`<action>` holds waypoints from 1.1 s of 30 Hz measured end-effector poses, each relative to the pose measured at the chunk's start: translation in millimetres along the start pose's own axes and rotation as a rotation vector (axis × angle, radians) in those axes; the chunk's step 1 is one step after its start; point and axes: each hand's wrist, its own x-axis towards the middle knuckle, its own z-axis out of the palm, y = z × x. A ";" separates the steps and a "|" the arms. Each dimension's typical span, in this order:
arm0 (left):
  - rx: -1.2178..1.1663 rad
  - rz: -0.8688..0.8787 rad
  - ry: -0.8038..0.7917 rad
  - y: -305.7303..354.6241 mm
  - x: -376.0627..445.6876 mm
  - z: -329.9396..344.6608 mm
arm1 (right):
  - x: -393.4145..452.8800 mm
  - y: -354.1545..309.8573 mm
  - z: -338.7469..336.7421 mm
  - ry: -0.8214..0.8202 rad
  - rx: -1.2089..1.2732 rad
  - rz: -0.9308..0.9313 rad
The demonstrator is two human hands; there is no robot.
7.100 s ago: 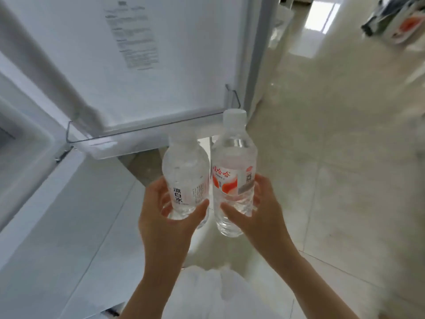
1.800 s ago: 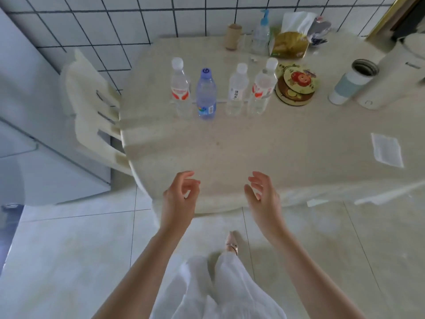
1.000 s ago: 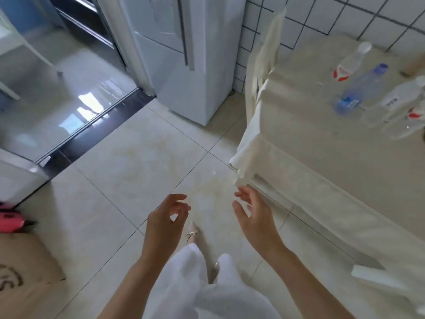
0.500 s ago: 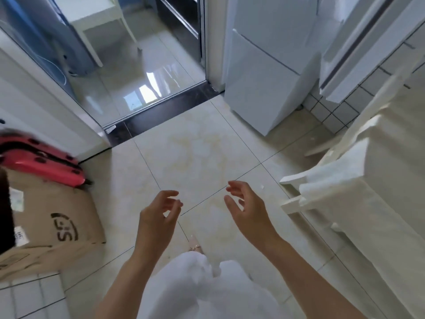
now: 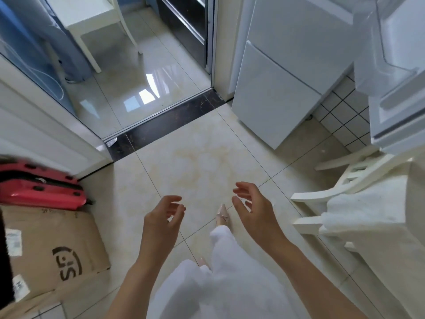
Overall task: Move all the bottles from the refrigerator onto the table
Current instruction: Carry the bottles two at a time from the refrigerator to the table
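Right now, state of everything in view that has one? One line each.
left hand: empty, fingers loosely curled
right hand: empty, open
refrigerator door: open, no bottles visible in its shelf
sliding glass door: open, doorway clear
cardboard box: closed, on the floor
red suitcase: shut, lying flat

White two-door refrigerator (image 5: 282, 88) ahead to my right, lower door closed, its upper door (image 5: 395, 72) swung open at top right with clear plastic shelf, cloth-covered cream surface (image 5: 379, 215) at right edge, bottles out of sight
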 end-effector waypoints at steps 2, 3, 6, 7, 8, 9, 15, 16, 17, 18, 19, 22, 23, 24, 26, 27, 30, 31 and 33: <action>0.011 0.014 -0.014 12.4 31.9 6.4 | 31.6 -6.6 -4.9 0.012 0.001 0.000; 0.016 0.025 -0.018 19.5 47.5 9.8 | 46.8 -10.0 -8.3 0.018 -0.003 -0.004; 0.015 0.052 -0.036 49.9 98.2 20.4 | 95.2 -24.6 -24.2 0.040 -0.016 -0.021; 0.012 0.062 -0.043 61.2 114.2 23.3 | 110.0 -30.3 -30.5 0.047 -0.021 -0.029; 0.016 0.074 -0.051 73.7 132.6 26.9 | 126.7 -36.6 -38.2 0.055 -0.021 -0.031; 0.025 0.091 -0.056 86.3 150.9 30.7 | 143.2 -43.3 -46.4 0.062 -0.022 -0.032; 0.057 0.228 -0.078 157.3 255.0 52.6 | 242.7 -77.5 -92.3 0.146 -0.038 -0.058; 0.056 0.248 -0.083 166.5 267.8 54.8 | 255.3 -81.3 -97.7 0.163 -0.040 -0.056; 0.053 0.272 -0.090 176.1 281.9 57.3 | 269.0 -85.3 -103.2 0.180 -0.044 -0.055; 0.054 0.294 -0.101 185.8 298.1 60.8 | 284.2 -89.3 -108.8 0.199 -0.049 -0.052; 0.054 0.312 -0.113 194.2 313.8 64.1 | 298.2 -93.0 -113.6 0.217 -0.050 -0.049; 0.045 0.359 -0.160 220.3 362.0 74.6 | 339.4 -104.4 -125.8 0.280 -0.038 -0.025; 0.050 0.375 -0.183 230.0 382.6 79.0 | 357.1 -108.6 -129.8 0.314 -0.036 -0.021; 0.056 0.380 -0.207 238.5 397.8 81.9 | 369.6 -112.9 -132.9 0.339 -0.036 -0.025; 0.055 0.396 -0.267 256.1 434.7 88.3 | 399.5 -124.2 -139.8 0.395 -0.037 -0.028; 0.060 0.411 -0.295 264.0 451.2 90.4 | 412.5 -129.4 -143.0 0.416 -0.038 -0.025; 0.073 0.497 -0.360 298.3 514.1 98.6 | 459.0 -151.9 -154.4 0.518 -0.021 -0.023; 0.072 0.529 -0.369 310.9 533.7 101.7 | 472.5 -160.2 -158.5 0.544 -0.013 -0.021; 0.076 0.586 -0.402 338.1 568.2 108.4 | 496.7 -174.1 -166.8 0.594 -0.004 -0.006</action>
